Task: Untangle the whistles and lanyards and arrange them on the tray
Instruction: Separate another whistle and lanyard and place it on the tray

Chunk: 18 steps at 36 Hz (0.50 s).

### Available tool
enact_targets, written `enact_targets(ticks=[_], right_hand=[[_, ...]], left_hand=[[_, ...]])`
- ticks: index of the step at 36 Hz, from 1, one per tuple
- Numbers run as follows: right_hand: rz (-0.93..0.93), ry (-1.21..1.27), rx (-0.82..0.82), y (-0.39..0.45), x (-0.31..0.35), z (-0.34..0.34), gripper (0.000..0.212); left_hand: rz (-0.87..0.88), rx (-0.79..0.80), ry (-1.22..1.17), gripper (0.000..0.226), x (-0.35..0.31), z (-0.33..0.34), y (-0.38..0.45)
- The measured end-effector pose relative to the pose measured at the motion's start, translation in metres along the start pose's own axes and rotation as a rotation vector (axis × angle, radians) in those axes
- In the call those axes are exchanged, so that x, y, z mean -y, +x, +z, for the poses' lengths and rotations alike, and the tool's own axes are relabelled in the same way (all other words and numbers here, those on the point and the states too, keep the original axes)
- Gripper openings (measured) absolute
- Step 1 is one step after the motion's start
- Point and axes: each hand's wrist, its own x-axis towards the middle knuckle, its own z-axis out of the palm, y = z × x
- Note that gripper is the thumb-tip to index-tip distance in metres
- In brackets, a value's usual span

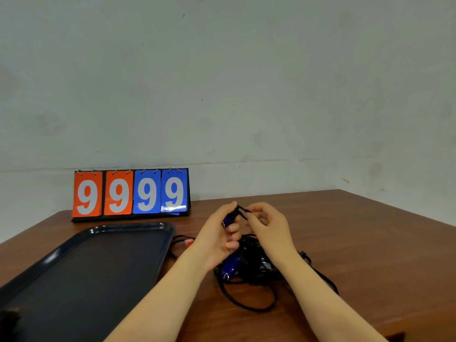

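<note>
Freeing one small blue plastic whistle (pixel 227 221) from the knot of black cord lanyards (pixel 249 265).
Left hand (pixel 217 239) grips it above the wooden table (pixel 357 243); right hand (pixel 267 227) pinches its cord; best to trace that cord slowly, loosening rather than tugging, with the dark tray (pixel 81 267) bare alongside.

Blue whistle (pixel 227 221), black lanyards (pixel 249 287)

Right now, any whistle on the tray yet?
No. The dark tray holds no whistle; the left hand grips a blue whistle above the lanyard tangle.
</note>
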Motion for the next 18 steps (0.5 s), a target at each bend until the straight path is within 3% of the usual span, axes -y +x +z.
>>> enact_targets(ticks=[5,9,13,18], right_hand=[[0.016,-0.01,0.056,-0.0005,-0.0007,0.0009,0.015],[0.023,0.002,0.081,-0.0016,0.0006,0.0009,0.015],[0.035,0.0,0.115,-0.0033,0.0004,0.0032,0.013],[0.081,-0.011,0.135,-0.002,-0.0018,0.0038,0.011]], left_hand=[[0.143,-0.191,0.264,0.038,0.0031,-0.0048,0.0044],[0.201,-0.295,0.412,0.033,0.0035,-0.003,0.0064],[0.196,-0.279,0.347,0.022,0.0035,-0.0048,0.0075],[0.11,-0.189,-0.031,0.03,0.0029,-0.0048,0.0063]])
